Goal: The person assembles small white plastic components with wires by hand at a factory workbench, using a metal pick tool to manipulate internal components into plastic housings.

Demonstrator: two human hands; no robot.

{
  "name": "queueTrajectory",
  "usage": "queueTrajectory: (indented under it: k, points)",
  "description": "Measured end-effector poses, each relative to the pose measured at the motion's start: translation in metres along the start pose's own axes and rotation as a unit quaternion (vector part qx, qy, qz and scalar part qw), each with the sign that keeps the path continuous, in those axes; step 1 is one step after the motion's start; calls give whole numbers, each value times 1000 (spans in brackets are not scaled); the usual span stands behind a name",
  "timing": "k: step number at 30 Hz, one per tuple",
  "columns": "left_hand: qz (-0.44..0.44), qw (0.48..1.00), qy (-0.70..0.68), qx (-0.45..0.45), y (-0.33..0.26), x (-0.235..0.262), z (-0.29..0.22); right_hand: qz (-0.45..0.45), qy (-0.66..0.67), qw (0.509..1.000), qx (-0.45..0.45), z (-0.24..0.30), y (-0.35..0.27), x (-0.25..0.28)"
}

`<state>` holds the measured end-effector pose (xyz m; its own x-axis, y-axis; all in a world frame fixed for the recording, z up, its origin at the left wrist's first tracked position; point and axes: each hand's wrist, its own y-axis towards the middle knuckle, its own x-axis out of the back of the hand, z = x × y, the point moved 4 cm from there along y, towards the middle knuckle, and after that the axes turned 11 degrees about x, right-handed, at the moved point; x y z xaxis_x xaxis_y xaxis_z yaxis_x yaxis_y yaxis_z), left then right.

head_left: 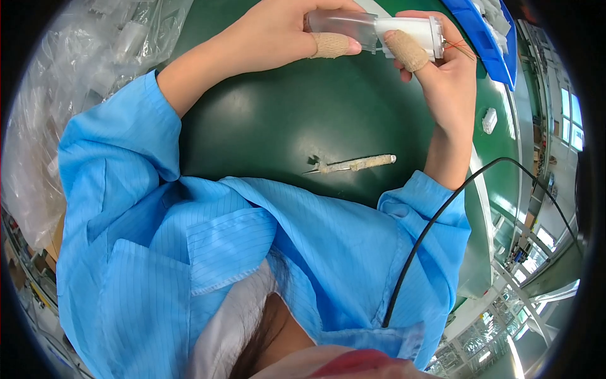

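Observation:
Near the far edge of the green tabletop, my left hand (pixel 302 31) is closed around a clear, slightly smoky plastic tube (pixel 344 30). My right hand (pixel 435 55) grips a white cylindrical part (pixel 410 35) with a clear end piece and thin reddish wires (pixel 459 47) coming out of its right end. The two parts meet end to end between my hands; how deep one sits in the other I cannot tell. Both thumbs wear tan finger wraps and press on the near side. Closer to me lies a thin pointed tool (pixel 356 164) with a wrapped, stained handle.
Clear plastic bags (pixel 101 69) holding parts are piled at the left. A blue bin (pixel 489 38) with white pieces stands at the far right. Below it lies a small white part (pixel 489 120). A black cable (pixel 435 221) arcs across my right sleeve.

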<state>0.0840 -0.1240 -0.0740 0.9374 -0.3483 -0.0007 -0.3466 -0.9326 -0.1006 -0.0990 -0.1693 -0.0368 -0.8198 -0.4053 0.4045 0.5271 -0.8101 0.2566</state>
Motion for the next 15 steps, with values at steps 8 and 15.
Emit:
queueTrajectory:
  k: [8,15]
  points:
    - [12,971,100,-219,-6,3,-16,4,40,999,-35,4,0,-4]
    - [56,998,28,14,2,0,-3,-4,205,970,-129,-28,-4,3]
